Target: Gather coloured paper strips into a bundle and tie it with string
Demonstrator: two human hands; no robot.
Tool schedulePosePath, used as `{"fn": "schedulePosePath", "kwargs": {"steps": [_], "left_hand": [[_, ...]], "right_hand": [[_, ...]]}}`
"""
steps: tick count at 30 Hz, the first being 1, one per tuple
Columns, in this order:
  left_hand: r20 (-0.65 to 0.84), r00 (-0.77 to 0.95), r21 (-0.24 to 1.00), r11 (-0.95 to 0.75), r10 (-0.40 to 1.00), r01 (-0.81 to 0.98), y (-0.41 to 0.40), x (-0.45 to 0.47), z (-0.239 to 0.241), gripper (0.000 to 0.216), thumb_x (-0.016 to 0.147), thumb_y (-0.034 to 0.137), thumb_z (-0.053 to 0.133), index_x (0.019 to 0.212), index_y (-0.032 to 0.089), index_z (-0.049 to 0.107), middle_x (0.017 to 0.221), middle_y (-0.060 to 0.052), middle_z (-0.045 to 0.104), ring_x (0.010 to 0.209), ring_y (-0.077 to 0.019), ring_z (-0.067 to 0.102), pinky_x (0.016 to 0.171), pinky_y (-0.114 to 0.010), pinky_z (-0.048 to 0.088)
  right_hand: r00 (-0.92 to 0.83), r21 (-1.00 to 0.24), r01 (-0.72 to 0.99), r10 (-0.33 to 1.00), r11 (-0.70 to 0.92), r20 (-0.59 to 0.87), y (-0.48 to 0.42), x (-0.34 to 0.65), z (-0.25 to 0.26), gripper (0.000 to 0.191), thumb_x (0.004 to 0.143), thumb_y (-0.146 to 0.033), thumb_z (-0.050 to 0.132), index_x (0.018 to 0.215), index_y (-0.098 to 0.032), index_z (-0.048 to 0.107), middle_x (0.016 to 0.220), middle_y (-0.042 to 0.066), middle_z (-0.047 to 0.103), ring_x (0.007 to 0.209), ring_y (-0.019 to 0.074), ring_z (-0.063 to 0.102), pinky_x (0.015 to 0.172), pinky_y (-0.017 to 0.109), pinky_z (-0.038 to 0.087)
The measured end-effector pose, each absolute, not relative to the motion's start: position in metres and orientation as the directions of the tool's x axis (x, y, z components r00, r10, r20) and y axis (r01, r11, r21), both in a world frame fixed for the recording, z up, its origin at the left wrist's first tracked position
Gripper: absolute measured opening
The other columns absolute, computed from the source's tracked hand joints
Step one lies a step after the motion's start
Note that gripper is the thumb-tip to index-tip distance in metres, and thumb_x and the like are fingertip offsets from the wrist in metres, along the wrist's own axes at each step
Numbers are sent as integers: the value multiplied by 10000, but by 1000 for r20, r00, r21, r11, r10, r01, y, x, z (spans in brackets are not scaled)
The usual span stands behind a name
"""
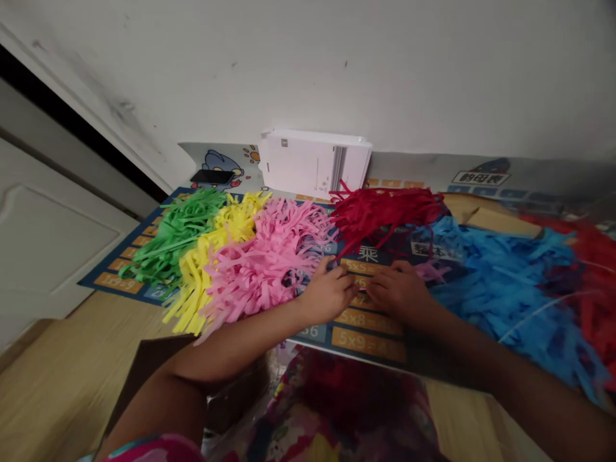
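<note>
Nearest, beyond the patterned cloth, the left hand and right hand nearly meet over the number chart, fingers curled narrow; whether they pinch anything cannot be told. This looks like a fine fingertip step, the next move calling for a light grip. Pink paper strips lie just left; farther back come red strips, then a white box.

On the mat, left to right: first strip pile, second strip pile, third strip pile, left hand, right hand, fifth strip pile, with a fourth strip pile behind the hands. Sixth strip pile is far right, apparently overlapping the fifth, though blurred there. Behind, a phone is beyond the first pile, a carton beyond the third, near the wall.
</note>
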State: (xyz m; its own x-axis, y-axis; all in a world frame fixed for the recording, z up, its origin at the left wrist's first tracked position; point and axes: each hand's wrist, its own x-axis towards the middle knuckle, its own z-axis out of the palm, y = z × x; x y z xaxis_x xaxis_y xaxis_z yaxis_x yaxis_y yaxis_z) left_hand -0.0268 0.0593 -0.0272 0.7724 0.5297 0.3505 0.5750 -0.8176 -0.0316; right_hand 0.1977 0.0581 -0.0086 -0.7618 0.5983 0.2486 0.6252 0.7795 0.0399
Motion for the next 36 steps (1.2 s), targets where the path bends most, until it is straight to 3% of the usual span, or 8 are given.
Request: {"fn": "schedulePosePath", "kwargs": {"steps": [4, 7, 12, 17, 23, 28, 33, 36], "left_hand": [[493, 745, -85, -827, 450, 556, 53, -30, -6, 195, 1019, 210, 511, 1013, 226, 705, 878, 11, 744, 903, -167, 620, 1155, -514, 242], [633, 695, -102, -853, 341, 512, 33, -35, 29, 193, 1019, 183, 506, 1098, 234, 674, 1005, 28, 767, 963, -149, 640, 1185, -496, 193], [710, 656, -61, -906, 255, 418, -1, -26, 69, 138, 962, 171, 609, 1047, 248, 686, 904, 51, 769, 906, -123, 670, 1155, -444, 279], [769, 485, 211, -882, 417, 422, -23, -7, 56, 149, 961, 194, 599, 1046, 255, 705, 921, 19, 790, 898, -137, 704, 1140, -461, 343], [706, 247, 578, -741, 664, 342, -43, 13, 27, 198, 988, 288, 571, 938, 234, 754, 814, -32, 764, 781, -143, 701, 821, -343, 558], [617, 239, 704, -662, 750, 259, -49, 20, 20, 206, 972, 308, 593, 890, 206, 754, 804, -49, 759, 779, -147, 706, 832, -330, 580], [611, 273, 708, -667, 743, 231, -48, 17, 19, 229, 986, 308, 537, 939, 220, 743, 844, -58, 755, 807, -165, 711, 845, -366, 596], [604, 246, 751, -645, 758, 141, -43, 15, 18, 215, 981, 349, 581, 932, 230, 753, 834, -41, 758, 795, -155, 715, 809, -344, 598]], "right_hand": [[-626, -126, 729, 730, 673, 275, 35, 193, 19, 329, 1019, -269, 479, 808, -230, 728, 857, 34, 751, 847, 206, 650, 829, 414, 328], [-458, -468, 712, 851, 524, 256, 7, 194, 42, 309, 1010, -377, 489, 912, -270, 762, 930, 34, 759, 866, 226, 650, 808, 405, 377], [-438, -988, 152, 895, -19, -85, -19, 199, 50, 299, 787, -517, 736, 818, -223, 780, 723, 16, 690, 620, 153, 570, 583, 276, 414], [-206, -961, -240, 974, -139, -90, -42, 187, 26, 275, 611, -454, 877, 613, -219, 736, 652, 16, 636, 591, 143, 551, 530, 259, 442], [-14, -894, -423, 987, -149, -159, -67, 173, 13, 283, 565, -414, 912, 592, -214, 714, 711, 30, 671, 618, 153, 588, 558, 271, 497], [41, -906, -400, 985, -140, -170, -70, 174, 8, 288, 618, -413, 875, 755, -248, 683, 706, -11, 612, 531, 136, 535, 477, 263, 461], [23, -985, 63, 986, 160, 162, -68, 179, -1, 253, 838, -506, 600, 750, -269, 611, 769, 34, 562, 661, 207, 556, 560, 335, 470], [22, -983, 57, 984, 176, 178, -65, 180, -2, 187, 844, -427, 614, 737, -274, 621, 760, 28, 560, 710, 212, 564, 619, 342, 482]]}}
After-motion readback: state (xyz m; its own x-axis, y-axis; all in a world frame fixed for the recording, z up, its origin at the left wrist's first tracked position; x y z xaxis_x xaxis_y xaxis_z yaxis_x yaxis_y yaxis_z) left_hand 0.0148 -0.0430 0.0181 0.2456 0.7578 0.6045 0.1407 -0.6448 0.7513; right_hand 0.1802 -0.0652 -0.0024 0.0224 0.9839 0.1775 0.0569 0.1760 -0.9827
